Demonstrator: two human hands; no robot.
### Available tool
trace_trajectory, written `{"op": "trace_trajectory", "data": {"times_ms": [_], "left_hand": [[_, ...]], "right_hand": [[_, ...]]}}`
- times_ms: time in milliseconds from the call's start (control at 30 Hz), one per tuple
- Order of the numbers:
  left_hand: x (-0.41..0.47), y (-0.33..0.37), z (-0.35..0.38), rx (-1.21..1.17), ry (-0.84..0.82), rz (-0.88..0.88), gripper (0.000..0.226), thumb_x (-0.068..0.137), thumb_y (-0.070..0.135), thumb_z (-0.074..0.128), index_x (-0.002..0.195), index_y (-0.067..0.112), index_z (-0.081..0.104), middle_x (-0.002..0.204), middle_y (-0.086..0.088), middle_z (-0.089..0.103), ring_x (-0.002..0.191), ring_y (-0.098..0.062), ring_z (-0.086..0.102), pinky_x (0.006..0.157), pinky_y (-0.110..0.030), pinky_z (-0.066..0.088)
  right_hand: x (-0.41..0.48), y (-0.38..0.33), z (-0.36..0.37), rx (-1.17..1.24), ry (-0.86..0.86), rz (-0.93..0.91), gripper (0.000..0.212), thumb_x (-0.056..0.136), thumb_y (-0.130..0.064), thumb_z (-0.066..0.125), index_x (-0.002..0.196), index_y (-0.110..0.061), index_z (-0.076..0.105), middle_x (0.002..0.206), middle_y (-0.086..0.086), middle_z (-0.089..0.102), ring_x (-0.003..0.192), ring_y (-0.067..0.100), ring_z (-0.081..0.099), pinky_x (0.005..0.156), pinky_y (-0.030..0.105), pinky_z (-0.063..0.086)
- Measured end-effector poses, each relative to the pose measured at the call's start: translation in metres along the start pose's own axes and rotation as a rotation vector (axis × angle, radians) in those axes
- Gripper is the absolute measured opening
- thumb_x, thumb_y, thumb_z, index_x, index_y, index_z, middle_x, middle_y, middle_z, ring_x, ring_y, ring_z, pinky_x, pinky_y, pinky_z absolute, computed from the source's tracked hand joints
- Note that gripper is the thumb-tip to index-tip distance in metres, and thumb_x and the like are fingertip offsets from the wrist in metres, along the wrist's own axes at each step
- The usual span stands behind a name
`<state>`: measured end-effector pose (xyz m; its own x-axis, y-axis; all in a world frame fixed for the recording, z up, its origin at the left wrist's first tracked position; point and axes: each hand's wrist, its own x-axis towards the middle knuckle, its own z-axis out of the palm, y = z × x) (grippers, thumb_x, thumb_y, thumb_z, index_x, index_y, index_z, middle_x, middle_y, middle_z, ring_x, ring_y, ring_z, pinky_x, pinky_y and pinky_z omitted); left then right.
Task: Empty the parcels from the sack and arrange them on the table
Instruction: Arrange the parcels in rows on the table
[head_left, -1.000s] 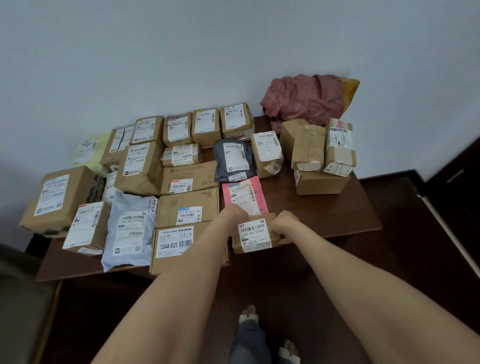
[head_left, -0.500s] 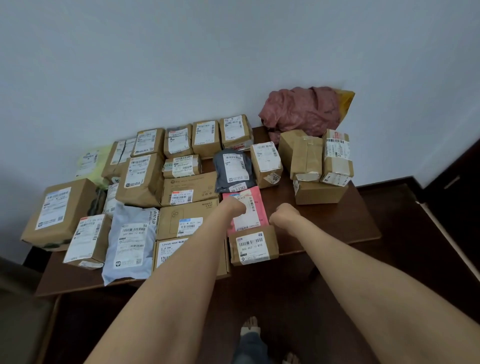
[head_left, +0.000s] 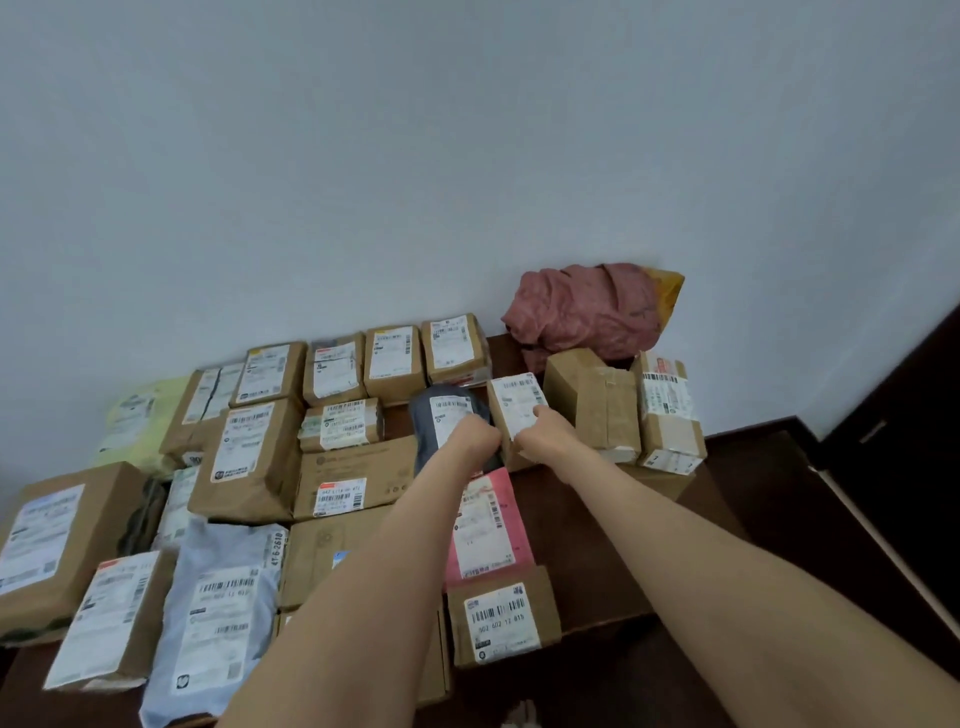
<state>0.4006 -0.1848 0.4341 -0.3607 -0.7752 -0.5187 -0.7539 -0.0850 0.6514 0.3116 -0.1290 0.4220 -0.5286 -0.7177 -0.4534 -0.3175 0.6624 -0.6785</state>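
- Left hand (head_left: 475, 435): fingers hidden behind knuckles, spread not discernible, resting on grey mailer (head_left: 447, 415).
- Right hand (head_left: 540, 439): fingers closed on small brown box (head_left: 514, 402).

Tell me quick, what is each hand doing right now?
Left hand: on the dark grey mailer, fingers hidden; grip cannot be told.
Right hand: at the small brown box, seemingly touching it; grip cannot be told.

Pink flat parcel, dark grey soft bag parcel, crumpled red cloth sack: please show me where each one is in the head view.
Pink flat parcel (head_left: 493, 525): head view, on its white label.
Dark grey soft bag parcel (head_left: 431, 410): head view, on its upper left part.
Crumpled red cloth sack (head_left: 582, 309): head view, on its middle folds.
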Motion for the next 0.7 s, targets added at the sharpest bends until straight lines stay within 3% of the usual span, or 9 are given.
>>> {"op": "trace_trajectory", "data": {"times_ms": [67, 200, 333, 433, 500, 600, 700], "left_hand": [[0.019, 0.004, 0.000, 0.013, -0.037, -0.012, 0.032, 0.091, 0.003, 0.044, 0.118, -0.009, 0.057, 0.118, -0.026, 0.060, 0.110, -0.037, 0.057, 0.087, -0.040, 0.049], [0.056, 0.016, -0.006, -0.099, -0.112, -0.053, 0.033, 0.090, 0.004, 0.043, 0.117, -0.007, 0.058, 0.101, -0.025, 0.061, 0.086, -0.028, 0.054, 0.073, -0.037, 0.048], [0.085, 0.018, -0.009, -0.180, -0.169, -0.106, 0.030, 0.092, 0.004, 0.041, 0.116, -0.005, 0.057, 0.081, -0.013, 0.058, 0.077, -0.023, 0.054, 0.073, -0.036, 0.050], [0.103, 0.020, -0.015, -0.230, -0.156, -0.104, 0.031, 0.093, 0.003, 0.040, 0.117, -0.007, 0.057, 0.084, -0.020, 0.062, 0.066, -0.023, 0.055, 0.069, -0.035, 0.050], [0.113, 0.020, -0.018, -0.244, -0.144, -0.118, 0.029, 0.093, 0.003, 0.040, 0.115, -0.006, 0.057, 0.085, -0.022, 0.062, 0.072, -0.029, 0.058, 0.073, -0.039, 0.054], [0.117, 0.022, -0.020, -0.224, -0.144, -0.136, 0.019, 0.093, 0.004, 0.041, 0.098, 0.000, 0.058, 0.069, -0.013, 0.055, 0.067, -0.027, 0.056, 0.079, -0.043, 0.055], [0.114, 0.028, -0.020, -0.174, -0.134, -0.129, 0.019, 0.091, 0.001, 0.040, 0.075, 0.003, 0.051, 0.061, -0.011, 0.043, 0.055, -0.023, 0.043, 0.069, -0.039, 0.051]], "right_hand": [[0.017, -0.007, 0.001, -0.015, 0.000, 0.046, 0.059, 0.090, -0.020, 0.052, 0.145, -0.011, 0.035, 0.144, 0.018, 0.040, 0.123, 0.033, 0.048, 0.097, 0.034, 0.044], [0.064, -0.023, 0.010, -0.100, -0.017, 0.166, 0.059, 0.088, -0.030, 0.051, 0.143, -0.017, 0.036, 0.144, 0.014, 0.036, 0.118, 0.032, 0.046, 0.080, 0.031, 0.036], [0.100, -0.030, 0.014, -0.162, -0.002, 0.260, 0.047, 0.092, -0.024, 0.052, 0.137, -0.010, 0.044, 0.138, 0.015, 0.044, 0.116, 0.027, 0.052, 0.075, 0.027, 0.034], [0.120, -0.034, 0.016, -0.200, 0.023, 0.290, 0.044, 0.094, -0.023, 0.050, 0.136, -0.007, 0.045, 0.137, 0.016, 0.045, 0.116, 0.029, 0.053, 0.081, 0.030, 0.042], [0.129, -0.037, 0.019, -0.208, 0.030, 0.290, 0.044, 0.095, -0.022, 0.050, 0.136, -0.007, 0.045, 0.138, 0.016, 0.043, 0.117, 0.028, 0.051, 0.081, 0.029, 0.042], [0.130, -0.041, 0.021, -0.233, -0.002, 0.278, 0.044, 0.096, -0.022, 0.048, 0.137, -0.007, 0.043, 0.140, 0.016, 0.041, 0.118, 0.027, 0.049, 0.078, 0.027, 0.038], [0.127, -0.041, 0.017, -0.230, -0.078, 0.207, 0.048, 0.094, -0.019, 0.048, 0.140, -0.010, 0.042, 0.140, 0.013, 0.046, 0.122, 0.029, 0.048, 0.092, 0.031, 0.043]]}}
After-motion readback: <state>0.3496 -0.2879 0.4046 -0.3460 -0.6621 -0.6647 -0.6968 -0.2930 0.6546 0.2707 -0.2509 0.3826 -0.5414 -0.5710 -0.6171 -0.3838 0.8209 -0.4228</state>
